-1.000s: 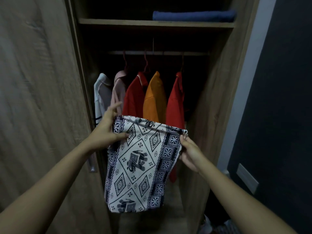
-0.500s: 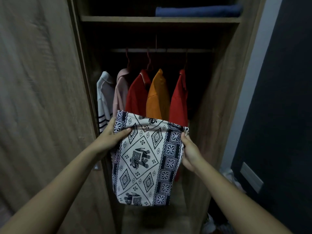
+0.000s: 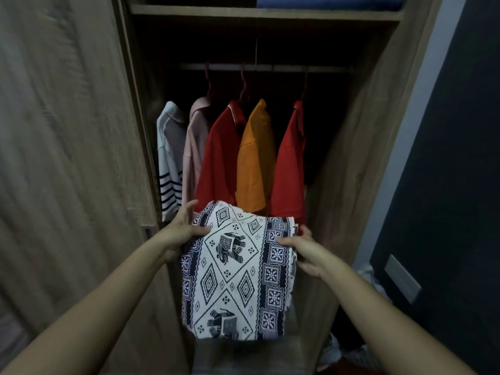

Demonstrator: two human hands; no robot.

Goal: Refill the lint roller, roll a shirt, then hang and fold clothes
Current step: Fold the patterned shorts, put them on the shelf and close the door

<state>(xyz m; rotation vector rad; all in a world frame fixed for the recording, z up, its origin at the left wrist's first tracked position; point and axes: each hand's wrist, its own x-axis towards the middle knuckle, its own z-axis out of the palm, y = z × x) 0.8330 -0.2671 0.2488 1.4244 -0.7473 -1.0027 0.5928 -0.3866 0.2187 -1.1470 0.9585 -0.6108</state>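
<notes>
A white cloth with a dark elephant and diamond print [image 3: 235,272] hangs in front of the open wardrobe. My left hand [image 3: 180,232] pinches its upper left corner, thumb on the front. My right hand [image 3: 304,250] grips its upper right edge, thumb across the patterned border. The top edge is bent over away from me. Behind it several shirts hang on the rail [image 3: 265,67]: a white striped one [image 3: 169,161], a pink one [image 3: 193,150], a red one [image 3: 220,158], an orange one [image 3: 254,158] and another red one [image 3: 289,163].
A wooden wardrobe door [image 3: 67,158] stands open at the left. A shelf [image 3: 265,12] above the rail carries a folded blue cloth [image 3: 330,1]. A dark wall with a socket plate [image 3: 403,278] is at the right, with crumpled items [image 3: 349,353] on the floor below.
The cloth's top edge has folded over and both hands have shifted lower in view. My right thumb has moved onto the front of the cloth. The view has moved closer to the wardrobe.
</notes>
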